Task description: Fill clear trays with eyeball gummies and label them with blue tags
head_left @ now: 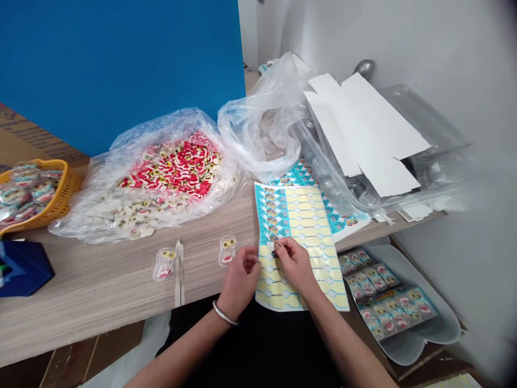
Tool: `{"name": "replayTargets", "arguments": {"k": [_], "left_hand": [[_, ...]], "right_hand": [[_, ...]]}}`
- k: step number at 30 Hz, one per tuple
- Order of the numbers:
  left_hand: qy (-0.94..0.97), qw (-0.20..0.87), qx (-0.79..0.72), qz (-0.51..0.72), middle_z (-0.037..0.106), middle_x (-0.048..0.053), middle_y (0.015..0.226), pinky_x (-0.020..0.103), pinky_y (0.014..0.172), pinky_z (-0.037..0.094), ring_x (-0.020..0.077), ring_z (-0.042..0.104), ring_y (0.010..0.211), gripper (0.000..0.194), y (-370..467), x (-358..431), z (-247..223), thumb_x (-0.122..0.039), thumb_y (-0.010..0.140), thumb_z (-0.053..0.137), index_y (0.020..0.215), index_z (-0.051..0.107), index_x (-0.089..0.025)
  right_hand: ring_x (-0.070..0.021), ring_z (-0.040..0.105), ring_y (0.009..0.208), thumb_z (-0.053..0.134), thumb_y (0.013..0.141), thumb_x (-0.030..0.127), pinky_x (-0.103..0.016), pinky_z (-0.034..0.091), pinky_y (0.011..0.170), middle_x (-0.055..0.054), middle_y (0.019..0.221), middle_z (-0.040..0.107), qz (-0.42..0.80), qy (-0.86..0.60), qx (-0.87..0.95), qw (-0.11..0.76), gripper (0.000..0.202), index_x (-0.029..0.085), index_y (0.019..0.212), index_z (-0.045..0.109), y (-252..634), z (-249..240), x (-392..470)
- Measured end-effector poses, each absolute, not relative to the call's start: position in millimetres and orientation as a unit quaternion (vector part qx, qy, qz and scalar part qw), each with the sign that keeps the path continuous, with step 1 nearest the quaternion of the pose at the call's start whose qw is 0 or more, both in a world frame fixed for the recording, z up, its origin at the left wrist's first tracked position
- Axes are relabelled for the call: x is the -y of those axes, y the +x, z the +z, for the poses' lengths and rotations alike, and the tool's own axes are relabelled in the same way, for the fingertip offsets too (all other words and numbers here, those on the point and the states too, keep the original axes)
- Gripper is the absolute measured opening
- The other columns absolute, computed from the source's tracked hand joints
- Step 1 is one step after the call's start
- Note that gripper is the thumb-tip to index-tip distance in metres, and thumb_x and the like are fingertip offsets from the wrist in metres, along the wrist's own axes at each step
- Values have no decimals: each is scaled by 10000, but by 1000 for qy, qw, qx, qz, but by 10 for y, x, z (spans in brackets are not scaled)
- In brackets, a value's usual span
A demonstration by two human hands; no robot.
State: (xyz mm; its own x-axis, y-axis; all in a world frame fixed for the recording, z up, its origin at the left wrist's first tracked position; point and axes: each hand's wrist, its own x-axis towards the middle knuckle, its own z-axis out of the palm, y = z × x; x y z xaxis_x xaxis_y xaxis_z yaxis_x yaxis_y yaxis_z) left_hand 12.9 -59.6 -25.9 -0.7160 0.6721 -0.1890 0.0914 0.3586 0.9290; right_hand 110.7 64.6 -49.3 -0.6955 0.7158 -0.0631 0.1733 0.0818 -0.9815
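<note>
A sticker sheet (307, 218) lies at the table's front edge, with blue printed labels at its upper left and bare yellow backing over the rest. My right hand (294, 265) rests over the sheet, thumb and fingertips pinched at the lower end of the printed labels, apparently on a label's edge. Curled at the sheet's left border is my left hand (242, 277), its thumb and fingers closed on that edge; a bracelet circles the wrist. Just left of it lies a small clear blister pack (228, 250) with yellow-ringed eyes and a red piece. Farther left are a second blister pack (164, 264) and metal tweezers (179, 269).
A clear plastic bag (97, 199) of red and yellow pieces spreads behind. At far left stand a yellow basket (67, 188) of packs and a blue holder (34, 269). White cardboard (383, 124) lies on a clear bin at right; a grey bin (440, 328) holds packed cards below.
</note>
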Motion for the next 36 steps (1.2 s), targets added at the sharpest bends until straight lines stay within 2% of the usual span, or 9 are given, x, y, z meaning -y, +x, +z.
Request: {"name": "replayTargets", "arguments": {"k": [3,5,8,12,17,21,24,28,36], "left_hand": [[499,46,-758,417,668,93,1057,440,957,460,233,597,1079,255,122,636,-180,-92,857,511,1065,614,-198],[619,5,-704,348,667,81,1026,416,954,460,213,597,1048,240,134,609,-187,-59,887,449,981,623,-194],[653,37,-715,246,659,84,1008,372,859,498,203,596,925,220,161,532,-328,-59,899,430,964,613,-163],[646,78,-740,170,628,112,1189,422,878,486,258,566,1038,283,169,456,-543,-95,898,480,1153,588,-154],[539,258,-723,345,637,129,1196,468,966,437,271,567,1103,269,133,434,-368,-165,931,453,1148,612,-174],[214,510,-561,616,681,80,1030,382,883,492,209,629,971,327,178,496,32,-439,965,423,1130,594,-214],[32,531,-482,696,687,36,911,289,809,496,156,634,850,284,190,590,197,-453,856,627,984,622,-199],[-25,469,-553,688,680,18,815,261,717,503,143,630,747,286,-56,816,148,-398,731,760,850,614,-182],[194,404,-756,476,639,8,667,246,588,469,133,563,602,273,-810,1238,135,-448,781,667,793,670,-176]], "right_hand": [[-135,478,632,568,900,352,-258,394,608,19,686,542,602,-306,703,222,206,195,770,602,1109,-473,-647],[-133,484,641,582,893,347,-257,397,617,21,687,549,619,-301,690,225,198,196,768,611,1108,-473,-654],[-128,505,637,609,879,366,-256,412,632,18,673,574,671,-328,620,239,207,192,767,619,1119,-491,-721],[-120,526,586,672,828,383,-259,442,609,30,632,569,722,-380,451,362,207,196,774,600,1207,-371,-885],[-166,626,774,577,905,253,-372,510,784,-14,834,632,491,-362,570,550,57,213,911,617,1384,11,-817],[-215,618,913,603,859,109,-399,502,813,-71,961,661,255,-203,829,454,194,211,1021,639,1323,16,-477],[-230,618,913,632,848,103,-406,487,801,-77,969,681,173,-147,889,397,261,220,1082,639,1190,-64,-232],[-264,594,1062,611,884,229,-452,465,919,-90,1098,675,272,-90,921,264,253,241,1135,636,1110,0,-111],[-251,583,1116,648,847,301,-408,457,970,-92,1189,637,479,-204,830,197,386,230,1222,590,634,38,-317]]}}
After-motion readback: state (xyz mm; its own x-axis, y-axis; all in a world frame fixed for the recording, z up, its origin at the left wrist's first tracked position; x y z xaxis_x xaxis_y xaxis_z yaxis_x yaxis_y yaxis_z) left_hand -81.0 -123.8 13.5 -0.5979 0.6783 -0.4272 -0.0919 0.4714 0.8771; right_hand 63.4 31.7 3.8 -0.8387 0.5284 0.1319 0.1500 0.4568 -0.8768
